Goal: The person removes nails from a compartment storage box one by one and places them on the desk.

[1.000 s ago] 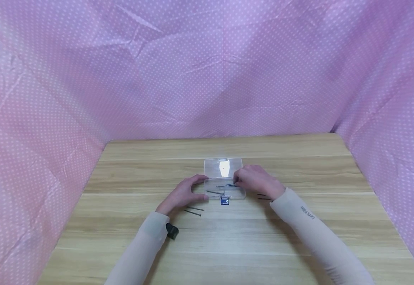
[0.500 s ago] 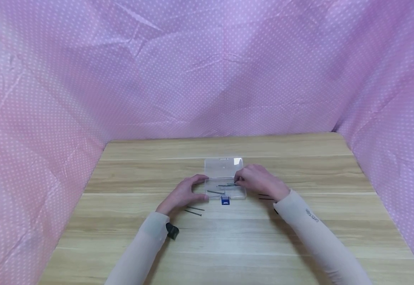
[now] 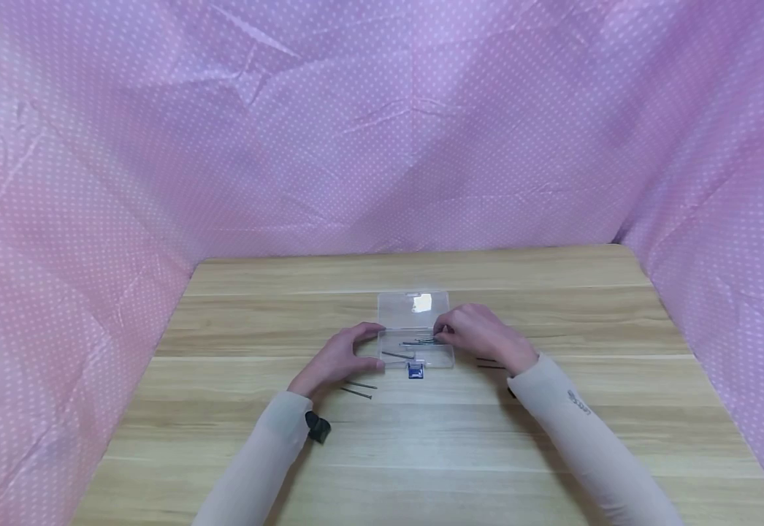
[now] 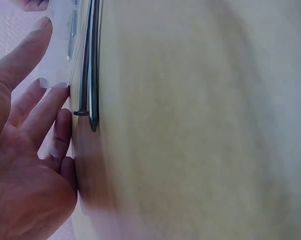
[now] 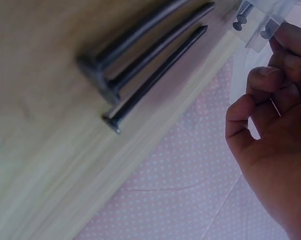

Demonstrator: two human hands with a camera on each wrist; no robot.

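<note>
A clear plastic box [image 3: 437, 357] lies with its lid [image 3: 398, 310] folded back. My left hand [image 3: 339, 356] grips its left end, thumb at the front corner and fingers at the back. At the opposite end my right hand [image 3: 477, 332] has its fingers curled over the rear compartment, pinching a nail; its fingertips are partly hidden. Several nails [image 3: 415, 342] lie in that compartment, and one nail [image 3: 398, 356] slants in the front one. Nail heads [image 5: 269, 29] show through the box wall beside my fingers in the right wrist view.
Two loose nails [image 3: 357, 393] lie on the wooden table [image 3: 421, 453] by my left wrist. More loose nails [image 5: 158, 75] lie under my right wrist. A blue tab [image 3: 415, 371] sticks out at the box front. Pink dotted cloth [image 3: 382, 146] hangs behind the table.
The nails at my right fingertips have shifted slightly within the rear compartment. My right forearm has moved a little to the right; the left hand has stayed still. Glare on the lid has changed.
</note>
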